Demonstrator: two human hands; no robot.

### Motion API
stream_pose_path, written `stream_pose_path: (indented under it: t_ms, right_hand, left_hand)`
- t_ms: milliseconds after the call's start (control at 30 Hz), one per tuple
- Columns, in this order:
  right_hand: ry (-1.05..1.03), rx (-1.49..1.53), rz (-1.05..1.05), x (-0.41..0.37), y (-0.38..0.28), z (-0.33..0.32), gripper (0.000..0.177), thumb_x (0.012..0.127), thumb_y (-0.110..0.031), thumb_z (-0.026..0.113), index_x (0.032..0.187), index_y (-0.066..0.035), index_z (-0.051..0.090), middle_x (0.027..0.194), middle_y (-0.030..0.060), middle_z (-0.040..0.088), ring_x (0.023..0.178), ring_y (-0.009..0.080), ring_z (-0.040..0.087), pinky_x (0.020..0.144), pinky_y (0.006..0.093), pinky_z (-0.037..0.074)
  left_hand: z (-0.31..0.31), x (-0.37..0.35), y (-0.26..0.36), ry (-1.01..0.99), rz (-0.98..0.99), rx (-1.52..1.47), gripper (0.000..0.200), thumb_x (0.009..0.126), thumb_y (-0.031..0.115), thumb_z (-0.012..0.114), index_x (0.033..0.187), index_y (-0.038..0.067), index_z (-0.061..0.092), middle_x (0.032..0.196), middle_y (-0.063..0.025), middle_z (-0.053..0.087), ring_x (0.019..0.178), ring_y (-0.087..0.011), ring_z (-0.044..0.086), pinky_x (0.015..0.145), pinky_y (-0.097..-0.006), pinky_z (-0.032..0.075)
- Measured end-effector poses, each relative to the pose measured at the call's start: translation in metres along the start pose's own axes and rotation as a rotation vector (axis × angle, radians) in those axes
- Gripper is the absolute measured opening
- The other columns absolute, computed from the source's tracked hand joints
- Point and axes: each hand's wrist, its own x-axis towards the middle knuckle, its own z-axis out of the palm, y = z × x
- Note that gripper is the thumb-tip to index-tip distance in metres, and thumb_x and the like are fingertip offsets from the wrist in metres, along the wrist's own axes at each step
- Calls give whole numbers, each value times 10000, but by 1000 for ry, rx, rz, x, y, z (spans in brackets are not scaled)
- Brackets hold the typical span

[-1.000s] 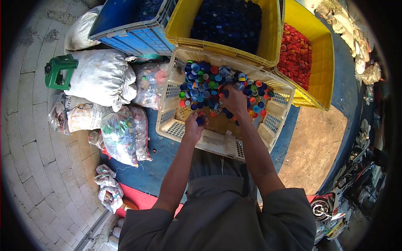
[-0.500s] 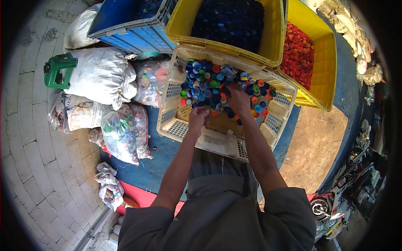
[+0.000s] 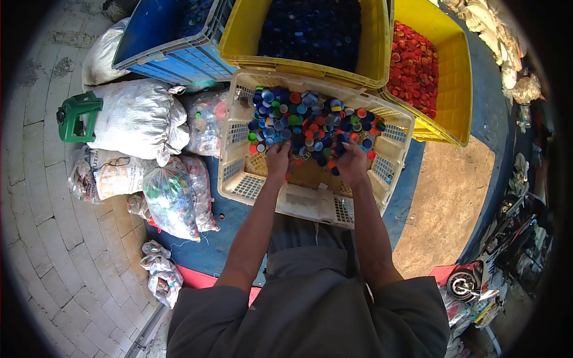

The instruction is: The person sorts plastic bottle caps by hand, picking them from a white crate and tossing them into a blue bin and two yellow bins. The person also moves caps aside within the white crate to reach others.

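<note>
Many plastic bottle caps point(image 3: 304, 116), mostly blue with some red, green and white, lie heaped in the far part of a shallow cream crate point(image 3: 310, 203) in front of me. My left hand point(image 3: 278, 161) is at the near edge of the heap, fingers curled together; what they hold, if anything, is hidden. To its right, my right hand point(image 3: 353, 163) reaches into the caps with thumb and fingers bent around a dark blue cap. Between the hands, the near part of the crate floor shows.
Behind the crate stand a yellow bin point(image 3: 310, 67) of dark blue caps, a blue bin point(image 3: 179, 62), and another yellow bin point(image 3: 456, 89) of red caps. Stuffed sacks point(image 3: 134, 116) and a green jerrycan point(image 3: 89, 113) are at left. A brown board point(image 3: 444, 203) lies at right.
My right hand has drawn back from the middle of the heap toward its near right side. More red caps now show in the middle. My left hand has shifted slightly forward to the caps' edge.
</note>
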Motion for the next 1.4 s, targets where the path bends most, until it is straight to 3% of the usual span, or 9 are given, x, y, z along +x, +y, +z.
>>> stream_pose_path:
  t_ms: [267,467,567,800,900,1000,1100,1267,1400]
  right_hand:
    - [-176,-21,-82,-29,4,-10,552,724,-207,542,1241,-26,475,1058,128,570,874,247,584,765,392,499]
    - [-87,-33,-98,-35,0,-14,538,830,-309,530,1275,-15,456,1075,138,586,894,250,599,744,381,497]
    - [14,23,-59,-34,-6,-6,483,887,-330,508,1252,-15,474,1029,129,607,864,229,608,714,371,496]
    - [227,-61,-66,-4,-17,-25,298,920,-270,531,1118,-49,559,950,88,628,770,213,619,644,335,495]
    - [252,-364,-177,21,-24,-31,310,880,-249,555,1085,-22,607,868,107,657,681,219,630,582,351,494]
    - [331,-1465,-492,35,-34,-21,350,798,-203,608,1128,-89,625,863,148,678,745,260,664,636,390,526]
    - [355,-1795,-467,43,-39,-14,428,733,-170,622,1161,-171,628,905,169,683,842,315,671,722,416,536]
    - [361,-1864,-415,45,-43,-15,425,730,-164,644,1154,-188,624,943,156,685,883,357,655,737,448,532]
    - [357,-1765,-602,44,-38,-23,385,751,-194,686,1125,-128,622,846,165,676,790,328,666,684,418,521]
  left_hand:
    - [29,1,0,167,502,719,391,705,273,760,991,56,606,860,-146,670,821,-330,646,727,-419,498]
    - [38,4,5,176,392,823,311,726,272,751,886,49,604,794,-124,660,779,-331,643,710,-438,498]
    - [34,10,-6,155,453,628,287,755,278,744,808,44,587,746,-90,647,687,-283,641,605,-387,507]
    - [23,-13,5,-82,-97,-177,254,793,208,708,939,77,547,787,-38,601,629,-132,610,508,-284,493]
    - [17,-28,12,-173,-94,-206,233,798,201,691,930,95,532,804,-44,605,637,-137,616,497,-294,498]
    - [5,-29,10,-294,-175,-305,203,808,221,680,894,113,532,798,-38,603,629,-134,611,482,-285,483]
    - [5,-34,11,-263,-223,-263,204,816,259,687,845,121,539,742,-18,583,604,-120,591,468,-271,461]
    - [11,-32,3,-208,-128,199,247,797,281,742,802,102,571,649,31,528,576,-84,551,451,-255,417]
    - [22,-21,-20,-283,260,630,233,742,179,750,916,77,632,670,-11,575,605,-163,592,539,-279,465]
